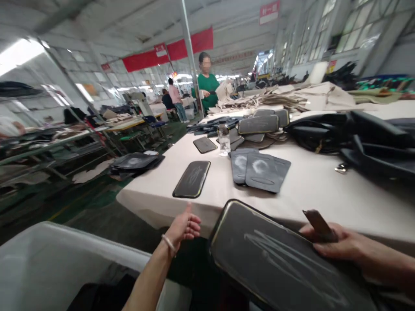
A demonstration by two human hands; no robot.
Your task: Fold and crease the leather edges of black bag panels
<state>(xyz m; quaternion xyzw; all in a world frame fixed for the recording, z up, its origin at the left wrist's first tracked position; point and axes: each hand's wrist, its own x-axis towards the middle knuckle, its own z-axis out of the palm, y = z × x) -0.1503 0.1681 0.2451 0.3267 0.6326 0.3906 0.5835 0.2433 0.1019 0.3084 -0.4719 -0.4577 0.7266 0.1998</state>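
Note:
My left hand (185, 225) is in the air just off the table's front edge, fingers apart and holding nothing. A dark rounded panel (193, 179) with a pale edge line and chalk-like scribbles lies on the table beyond it. My right hand (343, 246) grips a short, flat, dark brown piece (319, 225), whose exact kind I cannot tell. The same hand rests at the upper edge of a large dark rounded panel (275, 255), which is tilted towards me in front of the table. White streaks run across this panel, and its lower part is cut off by the frame.
The cloth-covered table (311, 185) carries grey flat pieces (266, 172), a clear bottle (224, 140), stacked panels (259, 124) and black bags (382, 142). A white bin (74, 246) stands at lower left. A person in green (209, 88) stands across the table.

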